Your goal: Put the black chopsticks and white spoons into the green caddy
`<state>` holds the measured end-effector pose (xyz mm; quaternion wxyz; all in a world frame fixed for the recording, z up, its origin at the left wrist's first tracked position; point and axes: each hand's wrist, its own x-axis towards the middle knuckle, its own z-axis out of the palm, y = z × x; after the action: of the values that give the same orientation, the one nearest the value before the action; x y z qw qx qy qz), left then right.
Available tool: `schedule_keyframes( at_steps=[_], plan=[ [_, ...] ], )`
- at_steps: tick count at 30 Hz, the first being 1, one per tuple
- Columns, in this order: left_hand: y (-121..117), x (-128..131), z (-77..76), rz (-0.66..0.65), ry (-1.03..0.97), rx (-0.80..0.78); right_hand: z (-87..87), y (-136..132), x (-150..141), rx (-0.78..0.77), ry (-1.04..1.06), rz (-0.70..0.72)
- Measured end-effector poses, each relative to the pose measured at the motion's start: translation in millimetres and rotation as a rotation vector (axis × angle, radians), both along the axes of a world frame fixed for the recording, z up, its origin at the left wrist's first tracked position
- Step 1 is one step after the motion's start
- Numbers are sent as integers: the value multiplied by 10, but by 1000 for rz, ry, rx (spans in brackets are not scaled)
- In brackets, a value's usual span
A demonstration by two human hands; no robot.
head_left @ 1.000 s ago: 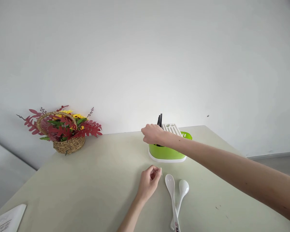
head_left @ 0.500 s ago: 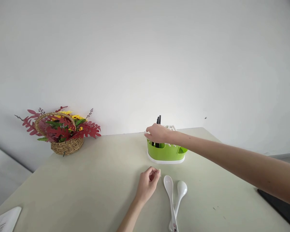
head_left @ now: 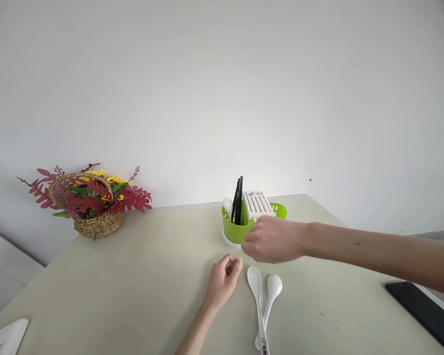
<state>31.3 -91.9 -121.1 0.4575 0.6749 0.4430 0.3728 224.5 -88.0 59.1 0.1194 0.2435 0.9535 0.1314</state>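
Note:
Just in front of the green utensil caddy (head_left: 232,231) is my right hand (head_left: 270,240), slightly blurred, its fingers curled down and mostly hidden from view. Black chopsticks (head_left: 239,202) stand in the caddy's left compartment, with a white spoon (head_left: 228,204) beside them, bowl upward. A white slotted rack (head_left: 259,204) tops the caddy's middle. My left hand (head_left: 224,280) rests on the table with fingers curled and thumb meeting them; nothing shows in it. Right of it lie two crossed white spoons, one bowl up (head_left: 254,281), the other bowl down (head_left: 275,286).
A wicker basket (head_left: 99,226) of red and yellow artificial flowers stands at the back left by the wall. A black phone-like slab (head_left: 422,308) lies at the right edge. At the lower left is part of a white object (head_left: 11,335).
My right hand has come away from the caddy's left compartment, toward me and slightly right. The white spoon there is now uncovered. My left hand stays in place.

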Motion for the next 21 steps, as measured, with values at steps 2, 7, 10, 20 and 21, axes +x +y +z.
schedule_keyframes(
  at_steps=[2,7,10,20,21],
  plan=[
    [-1,0,6,6,5,-3,-146,-85,79,-43,-57,26],
    [-6,-5,3,7,8,8,-579,-185,281,-120,-109,-226],
    [-7,-10,-6,12,18,6,-810,-189,364,-129,-107,-251],
    [-6,-29,-35,2,49,0,-1135,-219,-1,-341,272,-635],
    [-3,-31,-43,6,50,-3,-1154,-214,-42,-368,290,-662]
  ],
)
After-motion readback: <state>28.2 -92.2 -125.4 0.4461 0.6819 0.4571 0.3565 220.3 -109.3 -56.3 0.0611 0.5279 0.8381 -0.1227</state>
